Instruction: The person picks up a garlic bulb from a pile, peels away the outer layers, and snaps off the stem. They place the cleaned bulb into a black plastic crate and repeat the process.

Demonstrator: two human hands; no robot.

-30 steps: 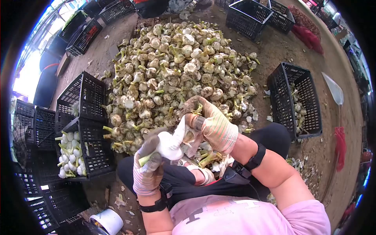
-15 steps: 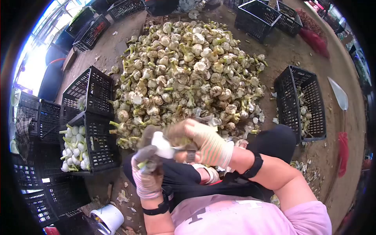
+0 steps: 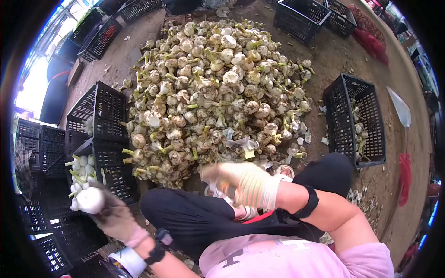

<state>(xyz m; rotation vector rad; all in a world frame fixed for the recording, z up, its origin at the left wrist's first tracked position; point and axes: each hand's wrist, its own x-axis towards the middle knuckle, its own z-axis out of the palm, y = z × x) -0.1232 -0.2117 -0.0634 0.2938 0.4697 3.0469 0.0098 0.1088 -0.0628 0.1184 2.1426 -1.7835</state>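
Note:
My left hand (image 3: 116, 220), in a soiled glove, reaches out to the left and grips a clean white garlic bulb (image 3: 90, 200) at its fingertips. The bulb is beside the crate of white garlic (image 3: 113, 169), in front of the trimmed bulbs (image 3: 83, 173) lying inside. Over my lap, my right hand (image 3: 248, 184) wears a striped glove and is curled closed. Motion blurs its fingers, and I cannot make out what is in them. Beyond my legs rises a large heap of dirty garlic bulbs (image 3: 218, 92) with cut stems.
Another black crate (image 3: 354, 120) with some scraps stands on the right, near a long-handled tool with a pale blade (image 3: 401, 109). More crates (image 3: 301, 21) are at the back. A white bucket (image 3: 130, 262) sits at lower left. Loose skins litter the floor.
My left hand has moved from in front of me out to the left with the white garlic bulb, away from my right hand. My right hand stays over my lap, slightly lower.

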